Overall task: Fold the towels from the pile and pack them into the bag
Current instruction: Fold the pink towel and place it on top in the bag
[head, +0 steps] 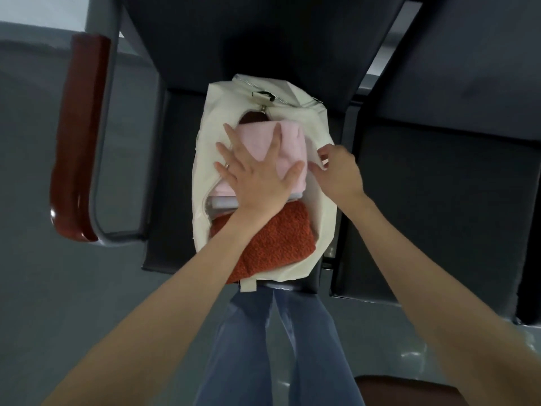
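Observation:
A cream fabric bag (295, 104) lies unzipped on a dark chair seat. Inside it a folded pink towel (288, 143) sits on top, with a white towel edge (222, 203) under it and a rust-orange towel (275, 244) at the near end. A dark red towel (254, 118) peeks out at the far end by the zipper. My left hand (257, 177) presses flat on the pink towel, fingers spread. My right hand (336, 171) pinches the bag's right edge beside the pink towel.
The bag rests on a row of dark padded seats (439, 200) with metal frames. A glossy red-brown armrest (79, 136) stands at the left. My jeans-clad legs (278, 347) are right in front of the seat, on a grey floor (58, 288).

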Available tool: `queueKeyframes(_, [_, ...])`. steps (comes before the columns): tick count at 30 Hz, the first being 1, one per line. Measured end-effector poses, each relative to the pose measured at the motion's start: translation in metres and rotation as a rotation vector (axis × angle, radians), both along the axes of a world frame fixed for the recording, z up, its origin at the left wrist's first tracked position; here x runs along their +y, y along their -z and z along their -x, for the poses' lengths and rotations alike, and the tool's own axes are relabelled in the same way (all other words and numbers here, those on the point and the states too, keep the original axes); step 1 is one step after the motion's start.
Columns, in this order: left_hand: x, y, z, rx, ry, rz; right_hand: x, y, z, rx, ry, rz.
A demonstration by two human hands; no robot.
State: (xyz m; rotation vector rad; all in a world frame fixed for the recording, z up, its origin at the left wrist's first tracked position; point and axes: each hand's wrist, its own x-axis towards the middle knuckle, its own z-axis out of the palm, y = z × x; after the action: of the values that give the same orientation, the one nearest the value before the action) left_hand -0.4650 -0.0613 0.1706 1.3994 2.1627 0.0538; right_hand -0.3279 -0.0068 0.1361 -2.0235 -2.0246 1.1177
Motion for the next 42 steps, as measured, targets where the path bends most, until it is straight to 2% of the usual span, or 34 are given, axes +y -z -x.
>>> queueKeyframes(3, [-0.011,0.012,-0.003,0.126,0.055,-0.073,0.005,-0.001,-0.003,-0.025,0.034,-0.061])
queueKeyframes(7, [-0.017,0.021,-0.002,0.146,0.083,-0.035,0.007,-0.010,-0.014,-0.054,0.038,-0.068])
queueKeyframes(14, [-0.003,0.025,-0.009,0.132,0.060,0.063,0.014,-0.053,-0.032,0.131,0.068,-0.049])
queueKeyframes(19, [0.006,0.022,-0.002,0.079,0.029,0.131,0.026,-0.077,-0.024,0.343,-0.059,0.029])
queueKeyframes(22, [0.015,0.019,0.007,0.000,0.054,0.178,0.030,-0.070,-0.021,0.475,-0.005,0.139])
queueKeyframes(25, [0.011,0.010,0.017,-0.124,0.083,0.166,0.029,-0.058,-0.025,0.528,0.100,0.270])
queueKeyframes(27, [-0.003,0.004,0.024,-0.144,0.142,0.093,0.020,-0.052,-0.022,0.482,0.164,0.213])
queueKeyframes(31, [-0.046,-0.006,0.034,0.062,0.352,-0.072,-0.025,-0.059,-0.011,0.092,0.173,-0.222])
queueKeyframes(32, [-0.055,-0.008,0.034,0.114,0.393,-0.086,-0.035,-0.064,-0.009,-0.002,0.138,-0.208])
queueKeyframes(35, [-0.078,-0.006,0.025,0.210,0.481,-0.062,-0.059,-0.066,-0.008,-0.367,-0.112,0.063])
queueKeyframes(37, [-0.085,0.002,0.021,0.239,0.470,-0.041,-0.066,-0.059,-0.010,-0.495,-0.223,0.155])
queueKeyframes(40, [-0.081,0.017,0.028,0.246,0.418,-0.011,-0.070,-0.049,-0.017,-0.490,-0.270,0.240])
queueKeyframes(42, [-0.072,0.023,0.033,0.269,0.402,0.024,-0.073,-0.047,-0.024,-0.366,-0.257,0.291])
